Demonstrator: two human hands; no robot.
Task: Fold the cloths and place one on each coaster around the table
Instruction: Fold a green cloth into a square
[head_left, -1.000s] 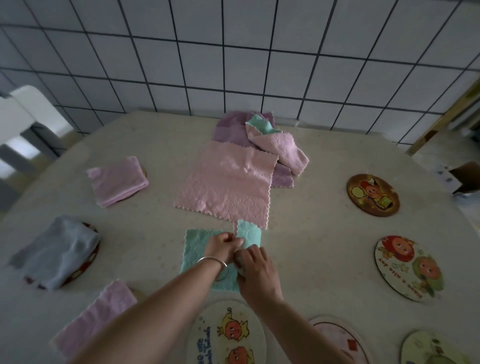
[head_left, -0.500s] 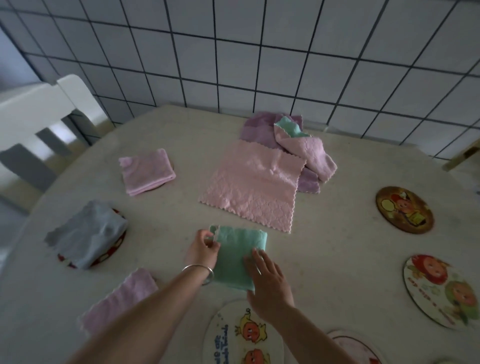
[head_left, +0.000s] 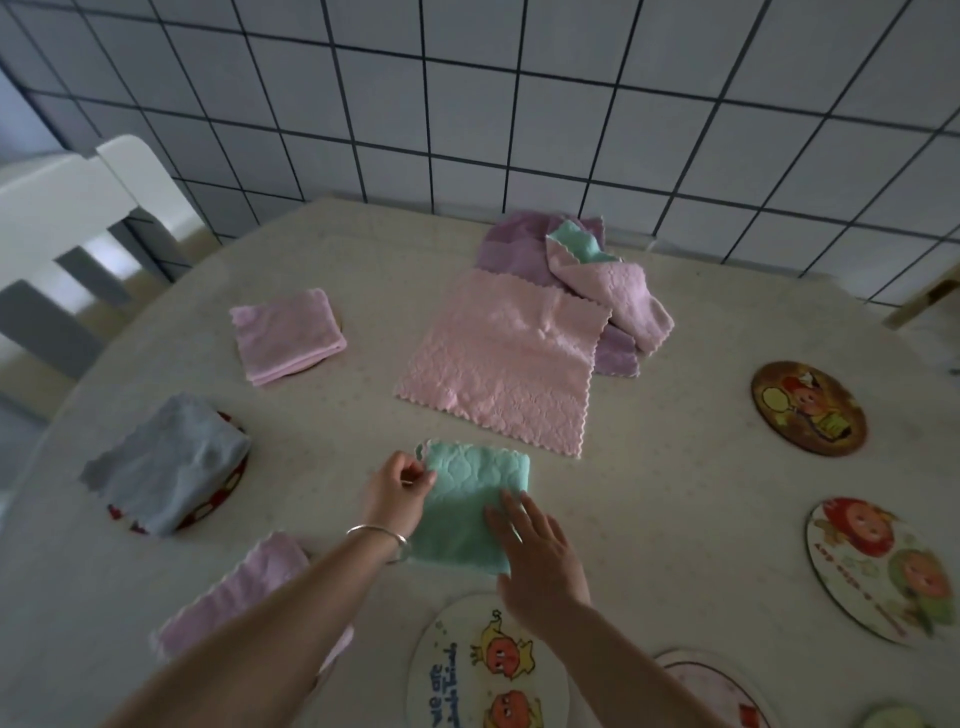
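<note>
Head view, stock count: three coasters at my left hold folded cloths, green cloth (head_left: 470, 506) folded before me, left hand (head_left: 396, 491) pinching its corner, right hand (head_left: 537, 558) flat on it, five coasters bare, pink cloth (head_left: 501, 358) and heap (head_left: 597, 270) unfolded.

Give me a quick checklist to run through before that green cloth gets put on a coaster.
1. Green cloth folded: ok, a compact rectangle.
2. Left hand grip: ok, it pinches the cloth's far left corner.
3. Right hand steadying: ok, fingers lie flat on the cloth.
4. Free coaster close by: ok, the near coaster is bare.
5. Path to it: ok, only bare table between.
6. Fold tidy underneath: cannot tell, the lower layers are hidden.
</note>
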